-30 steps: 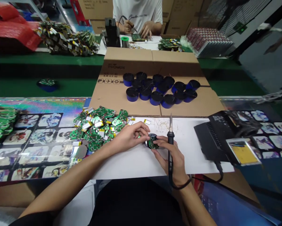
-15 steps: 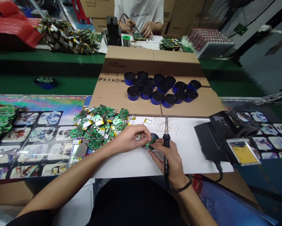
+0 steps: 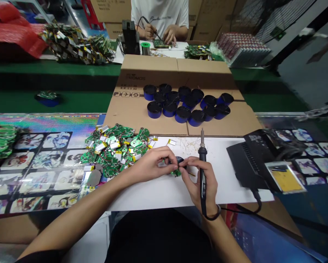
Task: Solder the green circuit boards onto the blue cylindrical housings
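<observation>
My left hand (image 3: 159,163) is closed, thumb and forefinger pinched at a small green circuit board (image 3: 176,173). A dark round part (image 3: 179,159) shows just behind the fingertips, mostly hidden by them. My right hand (image 3: 203,180) carries a soldering iron (image 3: 202,151) with its tip pointing up and away from me. The thumb and forefinger of that hand meet at the board's right side; whatever fine piece they pinch is too small to make out. Left of my left hand lies a heap of green circuit boards (image 3: 111,164) with silver battery pouches.
Several blue-black round housings (image 3: 169,108) stand on a cardboard sheet (image 3: 131,117) ahead. To the right sits a black soldering station (image 3: 244,164) beside a tray with a yellow sponge (image 3: 284,177). Across the bench a person (image 3: 161,22) works on a board.
My right hand has turned and shifted slightly right, bringing the soldering iron with it. The board now hangs lower between my fingertips, and the dark round part is more covered.
</observation>
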`<state>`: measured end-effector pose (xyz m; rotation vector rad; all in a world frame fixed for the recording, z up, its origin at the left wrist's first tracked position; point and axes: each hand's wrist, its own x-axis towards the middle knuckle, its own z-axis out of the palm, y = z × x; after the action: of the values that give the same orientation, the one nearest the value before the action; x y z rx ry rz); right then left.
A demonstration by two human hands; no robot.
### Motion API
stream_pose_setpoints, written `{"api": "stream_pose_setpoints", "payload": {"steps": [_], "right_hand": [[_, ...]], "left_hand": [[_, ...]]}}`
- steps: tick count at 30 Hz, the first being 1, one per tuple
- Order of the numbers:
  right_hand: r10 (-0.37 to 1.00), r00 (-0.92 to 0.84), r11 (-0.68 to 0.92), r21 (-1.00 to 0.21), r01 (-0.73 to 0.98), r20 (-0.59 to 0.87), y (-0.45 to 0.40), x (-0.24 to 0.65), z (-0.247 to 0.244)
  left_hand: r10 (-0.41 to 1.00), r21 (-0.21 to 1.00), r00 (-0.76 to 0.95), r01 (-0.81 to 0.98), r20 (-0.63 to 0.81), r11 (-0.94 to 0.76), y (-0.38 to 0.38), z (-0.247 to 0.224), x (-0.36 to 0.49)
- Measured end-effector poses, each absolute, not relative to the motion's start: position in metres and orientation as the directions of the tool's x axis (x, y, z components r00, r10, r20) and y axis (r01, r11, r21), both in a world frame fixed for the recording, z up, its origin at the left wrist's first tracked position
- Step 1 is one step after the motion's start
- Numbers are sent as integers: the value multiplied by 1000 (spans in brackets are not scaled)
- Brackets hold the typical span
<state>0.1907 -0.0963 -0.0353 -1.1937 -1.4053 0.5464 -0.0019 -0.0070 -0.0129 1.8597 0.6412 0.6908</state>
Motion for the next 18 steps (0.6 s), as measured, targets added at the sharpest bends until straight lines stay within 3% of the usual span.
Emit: {"api": "stream_pose_setpoints", "payload": {"steps": [18], "right_hand": [[864, 183, 371, -840, 397, 468, -97, 189, -39]], "left_hand": [[692, 934, 706, 130, 149, -334, -8, -10, -2]]}}
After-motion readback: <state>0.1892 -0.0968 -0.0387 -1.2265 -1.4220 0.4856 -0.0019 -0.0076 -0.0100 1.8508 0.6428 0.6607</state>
